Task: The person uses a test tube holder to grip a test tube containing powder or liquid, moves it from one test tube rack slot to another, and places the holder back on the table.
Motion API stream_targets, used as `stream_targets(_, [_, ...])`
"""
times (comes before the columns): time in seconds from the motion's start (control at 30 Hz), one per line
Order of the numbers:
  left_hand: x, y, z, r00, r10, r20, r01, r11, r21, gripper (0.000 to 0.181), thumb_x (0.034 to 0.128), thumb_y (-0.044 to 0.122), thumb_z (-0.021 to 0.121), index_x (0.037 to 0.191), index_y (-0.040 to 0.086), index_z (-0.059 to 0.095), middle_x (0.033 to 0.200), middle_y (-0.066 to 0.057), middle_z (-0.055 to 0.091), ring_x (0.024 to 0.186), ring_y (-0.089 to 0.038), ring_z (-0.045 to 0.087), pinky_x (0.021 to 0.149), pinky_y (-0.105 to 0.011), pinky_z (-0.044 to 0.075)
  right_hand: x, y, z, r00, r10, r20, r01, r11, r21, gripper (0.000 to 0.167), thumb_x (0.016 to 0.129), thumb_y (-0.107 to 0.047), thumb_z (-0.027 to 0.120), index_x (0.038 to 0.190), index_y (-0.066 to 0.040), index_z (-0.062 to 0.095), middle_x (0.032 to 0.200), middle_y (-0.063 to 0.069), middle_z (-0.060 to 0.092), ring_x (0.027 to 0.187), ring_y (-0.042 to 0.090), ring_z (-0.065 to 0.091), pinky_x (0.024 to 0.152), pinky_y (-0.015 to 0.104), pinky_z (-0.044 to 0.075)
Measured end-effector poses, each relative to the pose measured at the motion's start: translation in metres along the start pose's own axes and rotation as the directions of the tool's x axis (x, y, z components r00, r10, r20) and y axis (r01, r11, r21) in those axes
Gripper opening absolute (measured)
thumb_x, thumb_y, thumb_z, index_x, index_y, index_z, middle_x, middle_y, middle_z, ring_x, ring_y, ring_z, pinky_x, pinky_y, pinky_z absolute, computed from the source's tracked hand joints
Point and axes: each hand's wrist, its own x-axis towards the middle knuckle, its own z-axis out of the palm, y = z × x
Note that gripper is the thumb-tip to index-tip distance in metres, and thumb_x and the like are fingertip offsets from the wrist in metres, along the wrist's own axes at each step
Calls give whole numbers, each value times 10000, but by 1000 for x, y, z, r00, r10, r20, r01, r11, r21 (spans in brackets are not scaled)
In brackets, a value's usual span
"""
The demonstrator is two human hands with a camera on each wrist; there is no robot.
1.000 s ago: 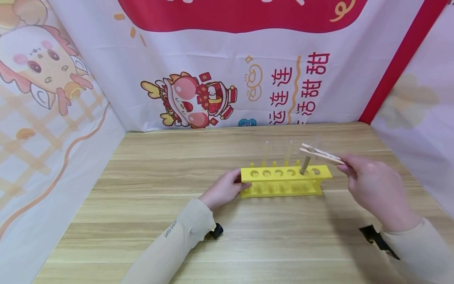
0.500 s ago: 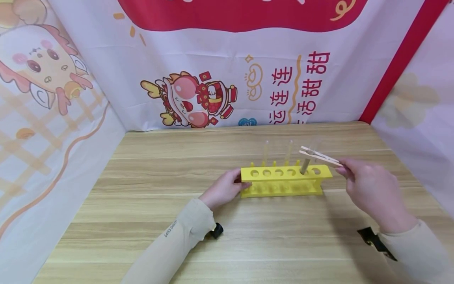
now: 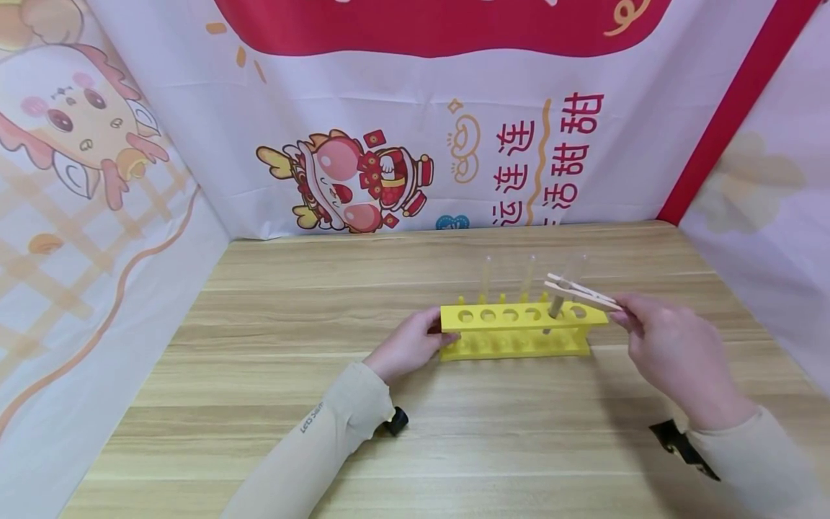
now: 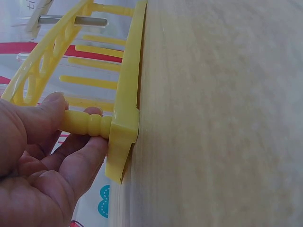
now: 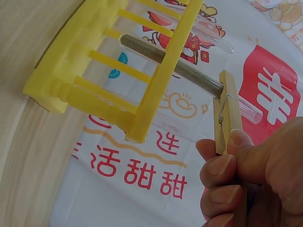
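A yellow test tube rack [image 3: 499, 352] stands upright on the table. My left hand [image 3: 408, 346] grips its left end, thumb and fingers around the end post [image 4: 87, 123]. My right hand [image 3: 677, 353] holds a wooden test tube clamp [image 5: 229, 111] by its handle. The clamp's jaws are around the upper part of a glass test tube [image 5: 194, 75], which is mostly filled with something dark grey. Tilted, this tube passes through the second hole from the right in the rack's top plate. Its rounded bottom [image 5: 124, 40] hangs above the rack's base.
Clear test tubes [image 3: 528, 277] stand upside down on pegs along the rack's back. Bare pegs [image 3: 461, 300] show between them. A printed cloth [image 3: 389, 94] hangs behind the wooden table [image 3: 292, 303], with more cloth at both sides.
My right hand has moved slightly left and down with the clamp. The filled test tube has sunk deeper through its hole, its bottom now showing below the top plate. My left hand stays put.
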Motion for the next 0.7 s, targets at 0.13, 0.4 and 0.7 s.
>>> stream_targets(0.13, [0,0,0,1000,0,1,0,1000,-6,351,979,191,648,1326,213,600,1273,69,626,1134,-78,572,967,-338,474,-1,0,1,999,18,26,-18,1000,-2,176,864,-79,729,1034,-42,706,685,143,653,422,231,440,348,365,285])
stream_targets(0.4, [1,-2,0,1000,7,4,-7,1000,-12,353,981,192,645,1330,215,598,1276,71,625,1132,-76,573,958,-333,479,-4,0,5,999,24,36,-24,1000,-6,175,869,-83,729,1035,-33,706,727,169,669,438,262,484,348,399,319])
stream_targets(0.7, [0,-2,0,1000,5,7,-5,1000,-11,349,981,192,646,1326,210,599,1275,63,626,1125,-83,577,953,-336,484,-6,0,10,1000,13,15,-13,1000,4,180,864,-62,728,1036,-13,710,792,204,690,467,323,536,351,432,344])
